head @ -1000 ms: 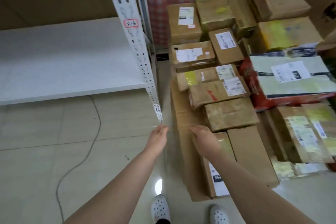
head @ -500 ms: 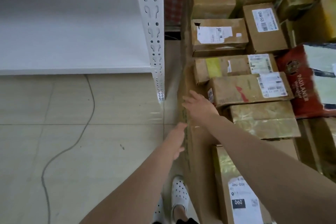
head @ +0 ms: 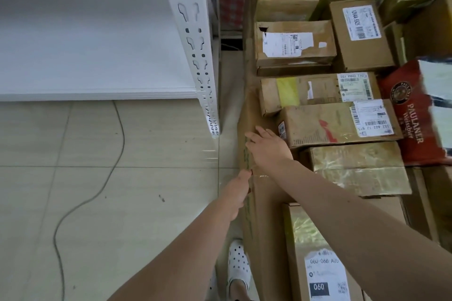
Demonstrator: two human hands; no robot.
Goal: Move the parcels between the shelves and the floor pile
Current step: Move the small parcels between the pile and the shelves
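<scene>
A long brown cardboard parcel lies along the left edge of the floor pile, partly under other parcels. My right hand rests on its top, fingers reaching over its left edge. My left hand is pressed against its left side, fingers hooked at the top edge. Right behind my right hand, a taped parcel with a red mark sits on the pile. The white shelf board at the left holds nothing.
The shelf's white perforated post stands close to the pile, leaving a narrow gap. A grey cable snakes over the tiled floor. A parcel labelled 060 and a red Paulaner carton lie in the pile. My white shoe is beside the long parcel.
I have leaned in closer over the pile. My right hand has moved forward along the long parcel's top, and my left hand has dropped to its left side.
</scene>
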